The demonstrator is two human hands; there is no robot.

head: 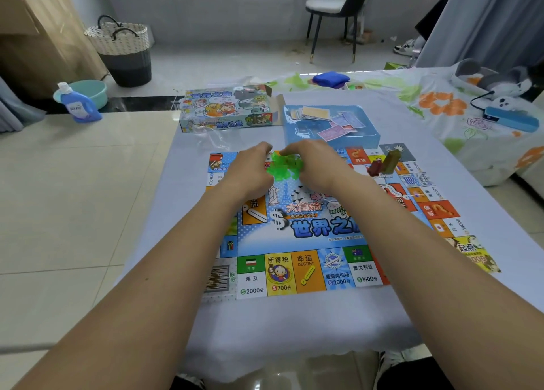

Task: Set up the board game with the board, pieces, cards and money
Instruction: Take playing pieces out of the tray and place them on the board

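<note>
The colourful game board [309,260] lies flat on a pale blue cloth. At its far edge sits a heap of translucent green pieces [284,165]. My left hand [250,168] and my right hand [315,163] are both at this heap, fingers curled into it; whether they hold pieces or a clear bag I cannot tell. Red and olive-green pieces [384,163] stand at the board's far right. Behind it, a blue box tray [374,142] holds paper money and cards [326,121]. The printed box lid [226,110] lies at the far left.
Crumpled clear plastic [212,136] lies between the lid and the board. A floral-covered surface [441,110] with a blue device [512,118] stands right. On the floor are a detergent bottle [78,104], a basin, a woven basket [123,51] and a chair [335,15].
</note>
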